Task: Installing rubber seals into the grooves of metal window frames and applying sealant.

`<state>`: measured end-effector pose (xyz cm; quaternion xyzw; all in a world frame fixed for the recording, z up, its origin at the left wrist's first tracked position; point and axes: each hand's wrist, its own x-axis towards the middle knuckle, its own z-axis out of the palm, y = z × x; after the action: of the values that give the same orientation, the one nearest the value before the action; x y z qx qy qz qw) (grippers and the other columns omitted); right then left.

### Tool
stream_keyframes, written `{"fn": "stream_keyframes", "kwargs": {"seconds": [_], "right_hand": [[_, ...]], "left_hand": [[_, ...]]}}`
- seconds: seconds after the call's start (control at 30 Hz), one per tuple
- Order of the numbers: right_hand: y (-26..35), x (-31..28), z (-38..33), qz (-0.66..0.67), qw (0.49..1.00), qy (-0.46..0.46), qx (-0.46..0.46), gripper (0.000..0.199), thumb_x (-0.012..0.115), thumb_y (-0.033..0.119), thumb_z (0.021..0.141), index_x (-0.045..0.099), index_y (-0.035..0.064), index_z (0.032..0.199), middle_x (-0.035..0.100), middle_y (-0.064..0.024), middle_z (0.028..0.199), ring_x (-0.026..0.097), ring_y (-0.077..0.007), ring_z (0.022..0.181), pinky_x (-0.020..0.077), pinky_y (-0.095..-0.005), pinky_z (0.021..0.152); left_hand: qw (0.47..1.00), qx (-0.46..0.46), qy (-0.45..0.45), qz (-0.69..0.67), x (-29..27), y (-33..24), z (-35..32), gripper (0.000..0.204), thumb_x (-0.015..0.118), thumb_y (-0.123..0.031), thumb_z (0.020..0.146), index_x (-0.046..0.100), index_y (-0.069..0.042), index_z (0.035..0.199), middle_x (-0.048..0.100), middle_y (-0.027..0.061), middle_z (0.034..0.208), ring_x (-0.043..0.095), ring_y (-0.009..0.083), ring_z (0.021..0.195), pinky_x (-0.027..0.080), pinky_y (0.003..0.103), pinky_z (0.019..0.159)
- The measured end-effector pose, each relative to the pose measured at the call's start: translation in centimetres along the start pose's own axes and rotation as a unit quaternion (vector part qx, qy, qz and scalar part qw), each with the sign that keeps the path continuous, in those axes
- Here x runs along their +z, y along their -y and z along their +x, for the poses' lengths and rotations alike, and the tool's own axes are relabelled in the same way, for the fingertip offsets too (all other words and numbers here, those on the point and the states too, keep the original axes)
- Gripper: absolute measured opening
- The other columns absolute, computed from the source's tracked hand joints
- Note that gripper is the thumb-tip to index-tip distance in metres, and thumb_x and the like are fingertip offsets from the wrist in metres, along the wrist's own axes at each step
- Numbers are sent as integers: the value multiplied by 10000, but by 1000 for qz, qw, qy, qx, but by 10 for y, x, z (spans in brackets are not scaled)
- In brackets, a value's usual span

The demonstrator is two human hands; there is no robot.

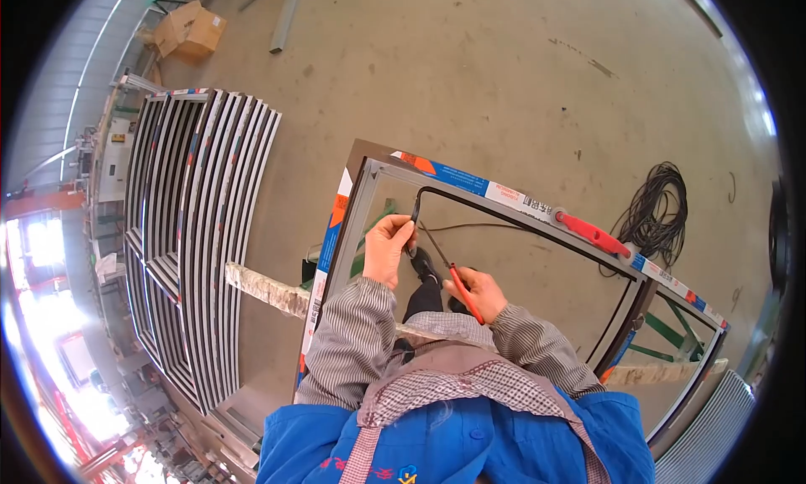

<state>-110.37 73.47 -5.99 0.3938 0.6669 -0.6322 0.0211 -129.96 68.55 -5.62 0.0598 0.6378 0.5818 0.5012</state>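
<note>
The black rubber seal strip (437,194) runs along the inner edge of a metal window frame (353,190) that lies flat in front of the person, and it bends round the frame's near left corner. The left hand (388,249) sits at that corner, its grip pinching the black strip just below the bend and holding it against the frame. The right hand (477,293) is just beside it, lower and to the right, its grip closed around the red handle of a thin tool (449,270) whose dark shaft slants up toward the left hand and the strip. Both forearms wear grey striped sleeves, above a blue jacket.

The frame carries blue, white and orange protective tape on its outer faces, and a red-handled clamp or tool (592,230) lies on its far rail. The frame rests on rough pale beams (269,289) with a green stand visible through it. Through the opening the person's dark shoes (424,266) show on the concrete floor (470,73).

To the left stands a stack of similar frames (197,232) leaning together. A coil of black cable (655,207) lies on the floor to the right, and a cardboard box (189,31) sits far off at the upper left.
</note>
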Motion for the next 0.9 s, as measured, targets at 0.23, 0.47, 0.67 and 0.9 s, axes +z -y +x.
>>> {"fn": "stream_keyframes", "kwargs": {"seconds": [0.23, 0.47, 0.67, 0.9], "right_hand": [[-2, 3, 5, 7, 1000, 9, 8, 367, 612, 366, 806, 540, 7, 786, 481, -109, 571, 453, -194, 507, 381, -324, 518], [-1, -2, 8, -46, 999, 13, 8, 403, 604, 422, 798, 548, 23, 777, 509, -122, 581, 492, -232, 517, 392, -345, 526], [-1, -7, 8, -80, 997, 20, -3, 424, 591, 456, 792, 544, 37, 749, 534, -139, 590, 533, -290, 545, 406, -378, 533], [12, -11, 1, -143, 990, -11, -10, 407, 596, 456, 782, 562, 55, 729, 540, -146, 567, 555, -330, 561, 425, -410, 540]], "left_hand": [[1000, 9, -20, -11, 5, -2, -1, 71, 603, -42, 813, 562, 1, 853, 597, 48, 726, 543, 97, 633, 423, 212, 572], [1000, 4, -24, 17, 3, -3, -1, 76, 613, -41, 804, 570, -1, 852, 603, 38, 740, 557, 87, 653, 447, 201, 602], [999, 2, -21, 26, 2, 0, 2, 78, 616, -43, 801, 572, -8, 854, 603, 31, 748, 559, 85, 647, 456, 203, 610], [989, 50, 26, 137, -6, -5, 8, 84, 601, -26, 789, 589, 16, 860, 609, 37, 758, 575, 90, 694, 465, 214, 645]]}}
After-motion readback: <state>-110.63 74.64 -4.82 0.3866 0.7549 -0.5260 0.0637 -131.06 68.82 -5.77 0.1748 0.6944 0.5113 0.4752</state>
